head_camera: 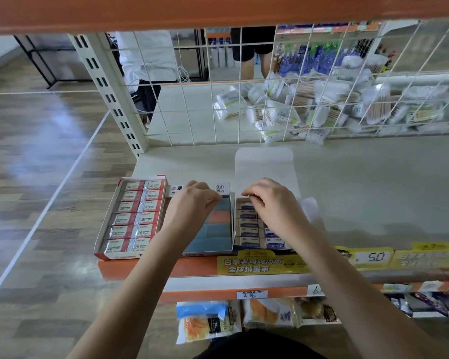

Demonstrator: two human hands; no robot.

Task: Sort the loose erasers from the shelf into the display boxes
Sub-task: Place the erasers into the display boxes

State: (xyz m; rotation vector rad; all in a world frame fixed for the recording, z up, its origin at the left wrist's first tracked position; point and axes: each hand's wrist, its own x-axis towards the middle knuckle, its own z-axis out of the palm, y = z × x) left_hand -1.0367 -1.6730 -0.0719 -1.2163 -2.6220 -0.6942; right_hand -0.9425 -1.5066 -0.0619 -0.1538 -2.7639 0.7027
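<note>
Three display boxes stand side by side at the shelf's front left. The left box (106,230) is full of red-and-white 2B erasers (138,220). The middle box (227,189) holds teal and orange erasers (219,229); my left hand (192,203) reaches into its far end with curled fingers, and what they hold is hidden. The right box (263,167), its white lid standing open, holds navy-labelled erasers (249,233). My right hand (272,206) is over its far end, fingertips pinched at an eraser there.
The white shelf (360,182) stretches bare to the right of the boxes. A wire grid (244,99) backs it, with packs of cotton swabs (322,104) behind. Yellow price tags (368,257) line the orange front edge. Snack packs (208,322) sit on the lower shelf.
</note>
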